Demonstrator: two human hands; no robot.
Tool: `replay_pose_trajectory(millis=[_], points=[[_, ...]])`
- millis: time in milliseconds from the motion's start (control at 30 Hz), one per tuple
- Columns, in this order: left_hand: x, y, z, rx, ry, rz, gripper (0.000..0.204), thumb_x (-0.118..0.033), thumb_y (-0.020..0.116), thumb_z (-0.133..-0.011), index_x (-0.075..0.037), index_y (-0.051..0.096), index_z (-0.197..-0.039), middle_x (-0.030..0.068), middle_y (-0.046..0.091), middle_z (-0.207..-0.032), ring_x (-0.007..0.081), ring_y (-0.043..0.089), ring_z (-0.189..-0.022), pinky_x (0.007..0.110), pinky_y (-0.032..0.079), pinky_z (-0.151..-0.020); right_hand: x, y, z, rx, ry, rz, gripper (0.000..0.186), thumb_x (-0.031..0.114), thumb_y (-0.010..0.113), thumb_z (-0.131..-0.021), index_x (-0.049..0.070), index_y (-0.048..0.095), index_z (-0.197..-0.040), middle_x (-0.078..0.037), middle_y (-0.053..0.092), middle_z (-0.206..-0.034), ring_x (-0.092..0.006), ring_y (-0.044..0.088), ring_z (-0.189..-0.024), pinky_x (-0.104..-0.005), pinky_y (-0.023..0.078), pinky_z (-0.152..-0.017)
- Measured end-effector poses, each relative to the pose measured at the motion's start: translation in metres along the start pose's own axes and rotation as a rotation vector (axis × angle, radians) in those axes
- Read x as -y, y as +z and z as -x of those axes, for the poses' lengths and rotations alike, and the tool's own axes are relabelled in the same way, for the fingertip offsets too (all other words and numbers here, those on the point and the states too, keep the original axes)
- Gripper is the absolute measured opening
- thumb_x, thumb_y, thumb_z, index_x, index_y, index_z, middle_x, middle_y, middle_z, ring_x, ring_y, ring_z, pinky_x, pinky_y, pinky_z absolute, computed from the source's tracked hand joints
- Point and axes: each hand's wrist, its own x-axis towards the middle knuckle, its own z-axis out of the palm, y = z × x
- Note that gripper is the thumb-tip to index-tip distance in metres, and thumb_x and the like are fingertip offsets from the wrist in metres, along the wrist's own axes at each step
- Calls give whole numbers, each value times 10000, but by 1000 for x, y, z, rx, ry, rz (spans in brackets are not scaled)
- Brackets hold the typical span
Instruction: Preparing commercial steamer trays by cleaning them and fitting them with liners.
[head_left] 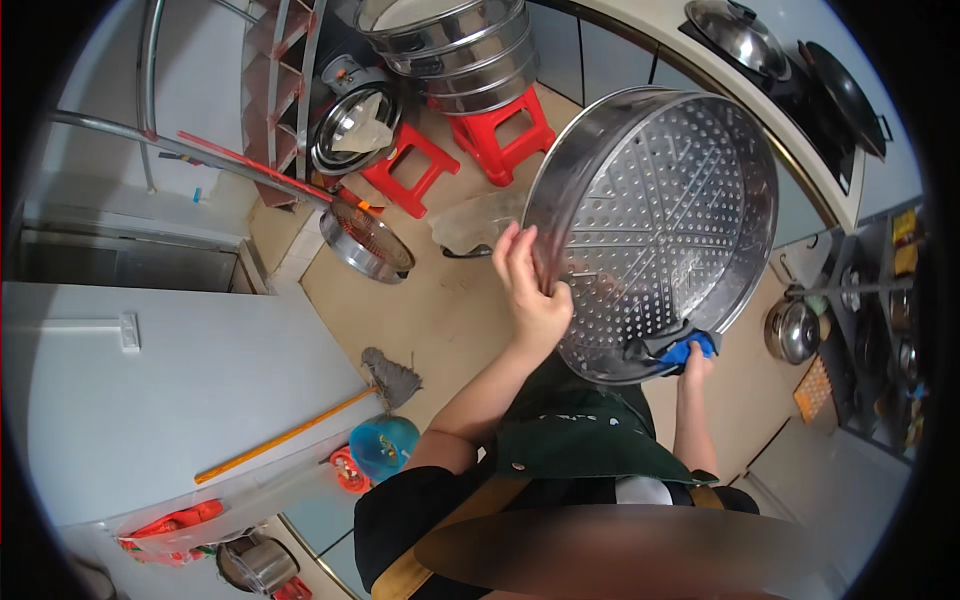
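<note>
Grasping steamer [655, 240] side with left hand [535, 300] fingers; clasping cloth [686, 350] at lower rim with half-hidden fingers of right hand [697, 364]; holding steamer tilted between both; beyond left fingertips, stool [500, 140] and pot stack [470, 70]; left of them, mop [394, 379]
</note>
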Motion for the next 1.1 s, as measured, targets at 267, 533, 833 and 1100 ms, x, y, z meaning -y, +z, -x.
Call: replay_pose_trajectory(millis=[267, 533, 833, 1100], points=[[58, 185, -64, -153, -360, -152, 681, 153, 410, -564, 6, 314, -1222, 140, 211, -1230, 271, 364, -1119, 333, 348, -938, 143, 6, -269, 198, -407, 412, 178, 47, 553, -666, -20, 583, -828, -38, 578, -702, -125, 524, -602, -272, 447, -587], [104, 228, -129, -265, -194, -152, 716, 87, 461, -552, 15, 286, -1242, 182, 277, -1178, 292, 379, -1068, 341, 325, -926, 263, 118, -384, 303, -665, 195, 216, 77, 576, -669, -46, 584, -845, -77, 599, -752, -149, 556, -658, -282, 462, -627], [169, 184, -283, -6, -542, 130, 715, -210, 657, -719, 39, 260, -1259, 148, 503, -1081, 164, 535, -907, 271, 450, -711, 461, 283, -462, 536, -1006, 369, 209, 91, 581, -699, -18, 583, -878, -39, 589, -740, -96, 513, -645, -244, 430, -609], [205, 253, -272, -226, -983, 485, 412, 75, 431, -614, 35, 497, -1019, 120, 574, -910, 203, 602, -714, 319, 530, -518, 617, 455, -411, 300, -1521, 435, 395, 324, 605, -768, -6, 574, -983, -71, 611, -823, -123, 549, -748, -240, 426, -681]])
